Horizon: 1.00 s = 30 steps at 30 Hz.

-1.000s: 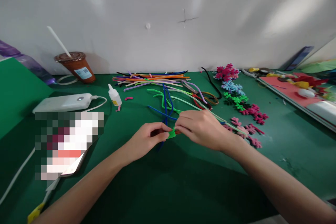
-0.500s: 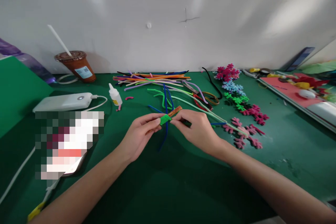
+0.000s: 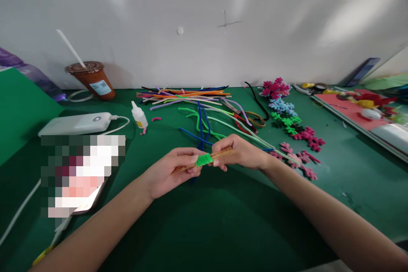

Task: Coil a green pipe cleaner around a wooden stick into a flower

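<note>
A flat brown wooden stick (image 3: pixel 225 151) lies slantwise between my hands, with a green pipe cleaner (image 3: pixel 204 160) coiled tightly around its middle. My left hand (image 3: pixel 178 165) pinches the stick just left of the coil, and the stick's end shows below the thumb. On the other side, my right hand (image 3: pixel 236 153) grips it with thumb and fingers close to the coil. Behind and under the hands lie blue pipe cleaners (image 3: pixel 200 123) and light green pipe cleaners (image 3: pixel 237 126); the hands hide parts of them.
Scissors (image 3: pixel 244 119) and a pile of coloured pipe cleaners (image 3: pixel 185 94) lie toward the wall. Left are a glue bottle (image 3: pixel 139 117), power bank (image 3: pixel 76 124), blurred phone (image 3: pixel 92 199) and drink cup (image 3: pixel 92 78). Snowflake shapes (image 3: pixel 282 106) and a pink board (image 3: pixel 338 112) are right.
The stick has come nearer to me and turned closer to level, showing both ends. My right hand has shifted its fingers onto the stick beside the green coil.
</note>
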Available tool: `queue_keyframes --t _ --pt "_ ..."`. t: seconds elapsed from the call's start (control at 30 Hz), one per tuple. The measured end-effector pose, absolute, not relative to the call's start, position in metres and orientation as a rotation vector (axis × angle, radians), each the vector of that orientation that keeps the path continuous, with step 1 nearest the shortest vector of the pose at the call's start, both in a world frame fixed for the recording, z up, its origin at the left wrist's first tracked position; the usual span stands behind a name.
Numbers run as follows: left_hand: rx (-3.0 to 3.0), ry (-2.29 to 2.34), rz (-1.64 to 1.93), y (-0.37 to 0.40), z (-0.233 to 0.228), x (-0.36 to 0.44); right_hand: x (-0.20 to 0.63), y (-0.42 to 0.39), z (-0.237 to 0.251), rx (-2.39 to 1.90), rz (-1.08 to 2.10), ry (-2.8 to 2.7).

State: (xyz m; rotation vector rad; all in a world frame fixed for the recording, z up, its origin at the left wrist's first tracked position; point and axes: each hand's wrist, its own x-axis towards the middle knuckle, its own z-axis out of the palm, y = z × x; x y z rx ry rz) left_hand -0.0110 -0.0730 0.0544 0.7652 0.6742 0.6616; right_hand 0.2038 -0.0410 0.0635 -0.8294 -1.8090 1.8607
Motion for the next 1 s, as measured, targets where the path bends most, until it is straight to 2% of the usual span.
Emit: queue_keyframes --t 0.07,0.17,0.37,0.53,0.6,0.83,1.0 --pt "0.813 0.743 0.581 -0.074 0.056 -0.013 0.21 -0.038 0.066 -0.849 1.835 -1.947" --pt "0.873 0.836 0.468 -0.075 0.06 -0.014 0.215 -0.037 0.072 -0.877 1.6 -2.189" --pt "1.033 0.973 0.392 -0.078 0.064 -0.008 0.215 -0.051 0.088 -0.792 0.8 -2.577" --pt "1.059 1.043 0.543 -0.079 0.059 -0.003 0.208 -0.062 0.086 -0.816 0.009 -2.731" --pt "1.028 1.036 0.622 -0.078 0.056 -0.001 0.205 -0.066 0.084 -0.801 -0.209 -2.729" --pt "0.831 0.946 0.816 -0.075 0.054 -0.003 0.199 -0.07 0.08 -0.73 -0.519 -2.565" --pt "0.7 0.79 0.83 -0.074 0.056 -0.005 0.199 -0.067 0.078 -0.583 -0.582 -2.467"
